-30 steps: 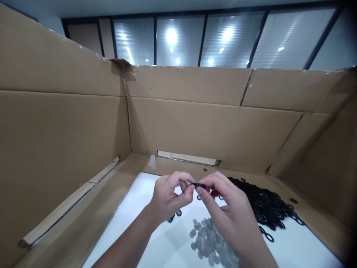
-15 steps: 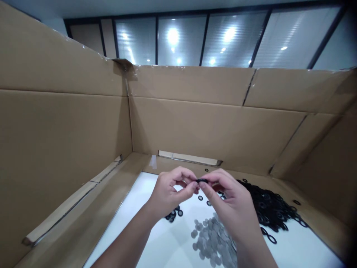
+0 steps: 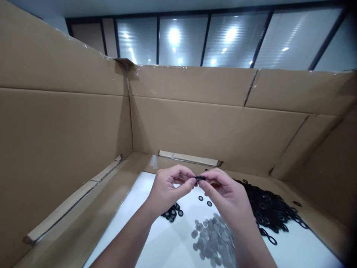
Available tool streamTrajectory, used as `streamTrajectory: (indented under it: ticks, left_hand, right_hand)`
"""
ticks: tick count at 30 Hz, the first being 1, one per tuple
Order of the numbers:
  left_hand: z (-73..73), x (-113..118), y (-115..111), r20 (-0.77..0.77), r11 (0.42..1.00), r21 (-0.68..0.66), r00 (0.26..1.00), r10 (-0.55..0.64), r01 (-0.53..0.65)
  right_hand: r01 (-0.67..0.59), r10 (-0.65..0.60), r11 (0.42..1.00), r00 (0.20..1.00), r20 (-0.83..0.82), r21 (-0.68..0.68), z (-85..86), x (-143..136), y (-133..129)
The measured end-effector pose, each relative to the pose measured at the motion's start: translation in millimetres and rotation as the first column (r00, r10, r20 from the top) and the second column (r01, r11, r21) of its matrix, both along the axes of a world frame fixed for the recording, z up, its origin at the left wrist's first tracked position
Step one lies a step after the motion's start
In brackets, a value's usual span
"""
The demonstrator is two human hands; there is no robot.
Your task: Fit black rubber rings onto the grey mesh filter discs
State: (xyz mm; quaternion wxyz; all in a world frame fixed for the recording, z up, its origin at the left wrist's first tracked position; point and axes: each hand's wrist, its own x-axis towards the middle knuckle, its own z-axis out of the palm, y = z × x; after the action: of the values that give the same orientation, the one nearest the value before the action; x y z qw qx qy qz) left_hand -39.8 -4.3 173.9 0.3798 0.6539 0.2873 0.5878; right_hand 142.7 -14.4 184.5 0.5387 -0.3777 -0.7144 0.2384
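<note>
A small black rubber ring point(image 3: 200, 178) is pinched between my two hands, above the white board point(image 3: 134, 208). My left hand point(image 3: 174, 184) grips its left edge with thumb and fingertips. On the opposite edge, the thumb and fingers of my right hand point(image 3: 223, 186) are closed. Whether a disc sits inside the ring cannot be seen. Below lies a heap of grey round mesh-like discs point(image 3: 214, 238), partly behind my right forearm. A small cluster of black rings with grey centres point(image 3: 172, 213) is below my left hand, and two similar pieces point(image 3: 205, 201) lie between the hands.
A large pile of black rings point(image 3: 267, 204) lies at the right, some loose at its edges. Tall cardboard walls point(image 3: 195, 123) enclose the board at the left, back and right. Folded cardboard strips point(image 3: 189, 158) run along the base of the walls.
Both hands have shifted very slightly left with the ring between them. My fingers have adjusted a little on it, and the ring's tilt differs slightly.
</note>
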Motion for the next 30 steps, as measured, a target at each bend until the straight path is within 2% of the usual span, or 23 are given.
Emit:
streamTrajectory:
  ticks: [3, 5, 13, 20, 24, 30]
  left_hand:
    - [-0.8, 5, 1, 0.152, 0.988, -0.114, 0.985, -0.083, 0.101]
    - [-0.8, 7, 3, 0.213, 0.967, -0.177, 0.966, -0.143, 0.182]
    - [-0.7, 1, 8, 0.207, 0.915, -0.230, 0.935, -0.287, 0.331]
    - [0.0, 2, 8, 0.189, 0.920, -0.230, 0.942, -0.276, 0.316]
    - [-0.9, 2, 9, 0.212, 0.926, -0.226, 0.943, -0.256, 0.302]
    - [-2.3, 1, 11, 0.277, 0.923, -0.272, 0.941, -0.194, 0.271]
  right_hand:
    - [-0.062, 0.062, 0.998, 0.997, -0.037, -0.010, -2.5, -1, 2]
    - [-0.048, 0.048, 0.999, 0.998, -0.032, 0.007, -2.3, -1, 2]
    - [-0.011, -0.016, 0.975, 0.992, 0.121, 0.221, 0.2, 3, 2]
    - [-0.020, -0.032, 0.952, 0.986, 0.164, 0.307, -1.0, 0, 2]
    - [-0.019, -0.026, 0.959, 0.987, 0.156, 0.281, -2.1, -5, 2]
    - [0.100, -0.104, 0.981, 0.995, 0.012, 0.166, -7.7, -8, 6]
